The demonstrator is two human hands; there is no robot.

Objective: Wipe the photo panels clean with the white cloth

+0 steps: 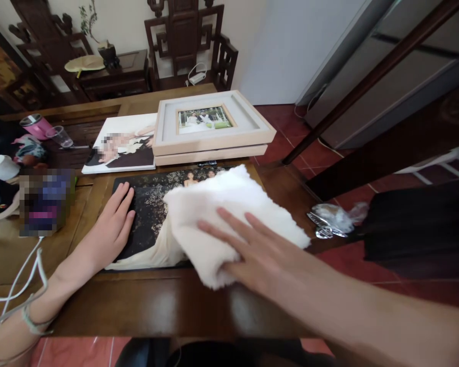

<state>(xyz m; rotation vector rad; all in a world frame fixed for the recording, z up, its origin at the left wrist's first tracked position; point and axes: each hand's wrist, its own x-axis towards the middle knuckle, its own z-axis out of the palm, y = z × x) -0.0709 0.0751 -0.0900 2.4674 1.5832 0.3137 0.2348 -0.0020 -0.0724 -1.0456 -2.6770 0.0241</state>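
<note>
Pressing flat on a fluffy white folded cloth (229,214), the right hand (260,255) lies palm down with its fingers (229,216) spread open across the fabric; it grips nothing. The cloth covers the right part of a dark, glossy unframed photo print (147,204), which lies flat on the near middle of the brown wooden table (145,300).

Head view, left side: the left hand (112,227) rests open, palm down, on the print's left edge, steadying it against the table. A thin band circles that wrist.

Head view, far side: a second unframed print (122,142) lies beyond the dark one, and just right of it two pale wooden picture frames (210,127) are stacked, the upper one showing a small photograph. A pink lidded tumbler (34,125) and a clear plastic cup (61,135) stand at the far left. White cables (23,275) trail along the near left edge.

Judged procedure for wiping well:
- Keep the left palm firm so the print cannot slide.
- Apply light, even pressure through the whole flat hand, not the fingertips, to avoid streaks.
- Stroke in straight overlapping passes toward the print's edges.
- Hold the cloth folded so no seam drags on the glossy surface.
</note>
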